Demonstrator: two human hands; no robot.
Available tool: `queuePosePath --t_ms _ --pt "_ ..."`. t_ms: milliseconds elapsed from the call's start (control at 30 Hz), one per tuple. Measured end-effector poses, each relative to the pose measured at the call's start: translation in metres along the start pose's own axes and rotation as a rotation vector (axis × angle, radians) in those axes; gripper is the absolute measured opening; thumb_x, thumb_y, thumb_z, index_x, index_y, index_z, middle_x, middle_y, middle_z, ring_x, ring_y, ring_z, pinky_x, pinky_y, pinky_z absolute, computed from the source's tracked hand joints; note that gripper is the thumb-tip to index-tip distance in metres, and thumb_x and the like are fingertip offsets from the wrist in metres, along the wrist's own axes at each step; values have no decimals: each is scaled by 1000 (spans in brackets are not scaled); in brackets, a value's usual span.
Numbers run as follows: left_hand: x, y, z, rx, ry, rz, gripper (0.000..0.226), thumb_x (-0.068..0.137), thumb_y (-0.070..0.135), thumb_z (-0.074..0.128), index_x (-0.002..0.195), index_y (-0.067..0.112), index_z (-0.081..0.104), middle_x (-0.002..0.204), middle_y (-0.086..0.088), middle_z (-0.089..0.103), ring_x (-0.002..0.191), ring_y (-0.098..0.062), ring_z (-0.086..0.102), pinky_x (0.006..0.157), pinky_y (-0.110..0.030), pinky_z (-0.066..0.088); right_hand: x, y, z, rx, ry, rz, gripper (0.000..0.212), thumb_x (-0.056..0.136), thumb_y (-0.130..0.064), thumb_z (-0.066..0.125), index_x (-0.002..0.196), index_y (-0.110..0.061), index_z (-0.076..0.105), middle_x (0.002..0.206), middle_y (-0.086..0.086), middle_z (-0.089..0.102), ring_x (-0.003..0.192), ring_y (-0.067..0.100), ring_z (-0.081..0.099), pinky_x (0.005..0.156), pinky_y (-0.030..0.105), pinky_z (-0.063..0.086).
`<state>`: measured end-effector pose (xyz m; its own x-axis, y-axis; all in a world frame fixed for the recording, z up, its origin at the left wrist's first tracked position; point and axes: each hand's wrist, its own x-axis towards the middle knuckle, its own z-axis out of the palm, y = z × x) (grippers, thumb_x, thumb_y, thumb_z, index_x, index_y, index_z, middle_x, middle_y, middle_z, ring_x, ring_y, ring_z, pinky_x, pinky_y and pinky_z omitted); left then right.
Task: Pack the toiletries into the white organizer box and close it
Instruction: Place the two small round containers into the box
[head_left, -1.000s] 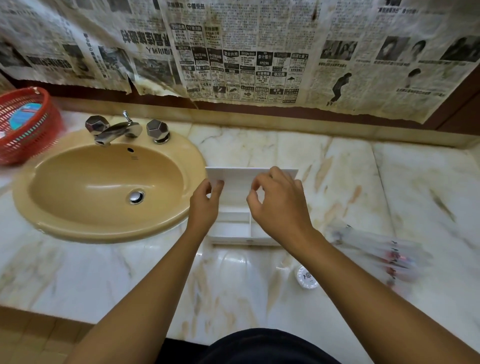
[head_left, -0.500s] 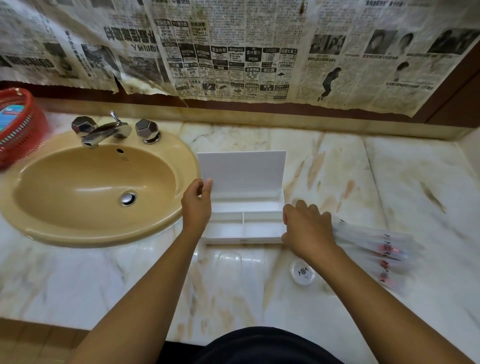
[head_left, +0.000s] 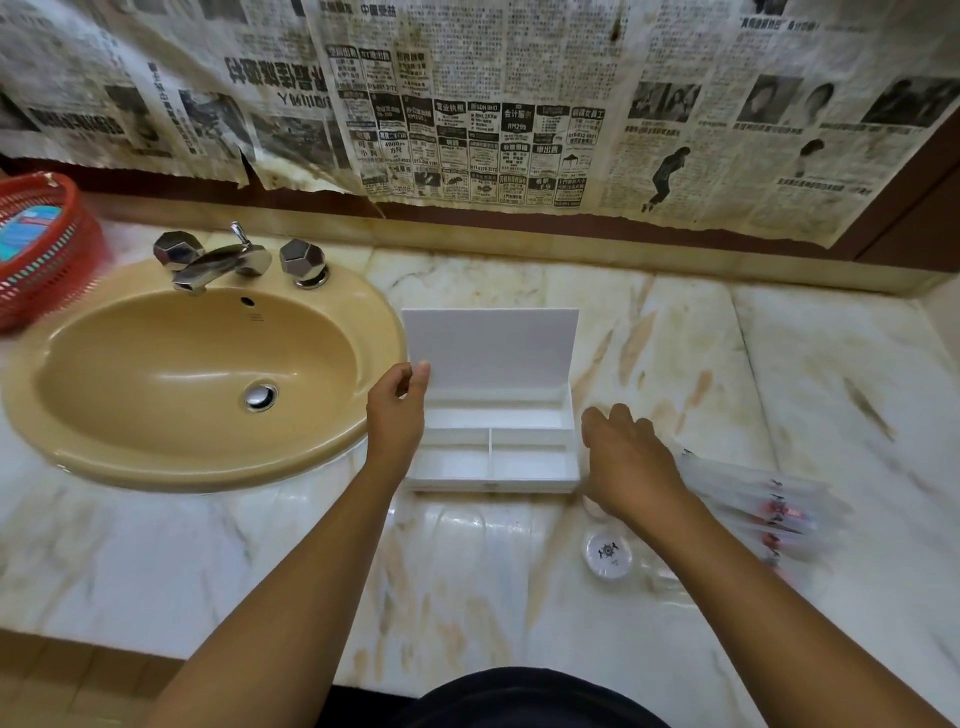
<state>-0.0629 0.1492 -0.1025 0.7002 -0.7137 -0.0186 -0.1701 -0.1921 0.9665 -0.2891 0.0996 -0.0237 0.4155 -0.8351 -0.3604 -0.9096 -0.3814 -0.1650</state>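
Observation:
The white organizer box (head_left: 493, 457) stands open on the marble counter, its lid (head_left: 491, 345) upright at the back and its compartments bare. My left hand (head_left: 397, 415) pinches the lid's left edge between thumb and fingers. My right hand (head_left: 628, 462) hovers palm down just right of the box with spread fingers and nothing in it. Several clear-wrapped toiletry packets (head_left: 763, 509) lie to the right of that hand, blurred. A small round clear container (head_left: 608, 555) sits on the counter below my right wrist.
A tan sink basin (head_left: 197, 374) with a chrome tap (head_left: 218, 262) lies left of the box. A red plastic basket (head_left: 47, 249) stands at the far left. Newspaper (head_left: 493, 104) covers the back wall. The counter's front edge runs along the bottom left.
The lid went from partly raised to fully upright. My right hand let go of the lid and dropped to the right side of the box, toward the packets. My left hand stayed on the lid's edge.

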Motion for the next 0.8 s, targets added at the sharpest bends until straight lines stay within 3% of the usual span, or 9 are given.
queuePosePath --t_ms 100,200,367,433,533,600,700,800 --pt "1 -1 0 -33 3 -34 44 101 31 53 74 -3 44 70 -7 33 64 -11 31 62 -22 30 0 -16 -9 124 64 -119 29 77 -5 60 99 -14 45 100 2 39 86 20 38 61 28 31" --pt "0 0 0 -44 7 -25 44 101 30 53 78 -7 47 70 -15 36 65 -12 34 63 -25 32 0 -49 -11 235 98 -285 26 75 -6 61 93 -16 45 98 1 40 84 23 45 64 29 35" --pt "1 -3 -1 -61 10 -20 39 100 24 56 80 -9 52 71 -25 44 65 -16 39 64 -28 35 9 -106 1 206 31 -468 22 78 -10 63 85 -16 43 86 2 48 80 20 45 57 26 31" --pt "3 -6 -2 -72 9 -39 36 99 22 57 83 -9 55 74 -27 48 67 -18 41 65 -31 36 14 -119 6 162 -18 -468 18 82 -10 62 83 -14 45 83 5 51 78 20 46 54 25 31" --pt "5 -8 -2 -66 17 -75 31 98 20 58 85 -8 58 73 -19 51 68 -16 43 67 -31 38 20 -129 14 79 -39 -441 12 85 -10 61 83 -11 49 81 9 52 74 23 46 63 29 35" --pt "4 -9 -1 -75 13 -87 29 98 20 59 88 -8 60 78 -25 54 71 -17 45 68 -31 39 22 -132 19 63 -20 -432 4 86 -9 60 90 -8 58 87 13 59 73 23 45 64 30 35" --pt "4 -10 -1 -96 12 -103 28 98 19 59 89 -7 61 79 -24 56 71 -18 45 68 -30 40 27 -134 27 70 -16 -405 14 87 -4 55 100 -4 62 94 14 63 73 23 44 64 30 35" --pt "4 -11 -1 -110 18 -113 26 98 19 58 88 -6 61 77 -14 54 71 -16 45 68 -27 40 30 -131 35 88 -55 -381 5 88 -4 52 85 -5 56 80 11 54 74 26 46 58 30 33"
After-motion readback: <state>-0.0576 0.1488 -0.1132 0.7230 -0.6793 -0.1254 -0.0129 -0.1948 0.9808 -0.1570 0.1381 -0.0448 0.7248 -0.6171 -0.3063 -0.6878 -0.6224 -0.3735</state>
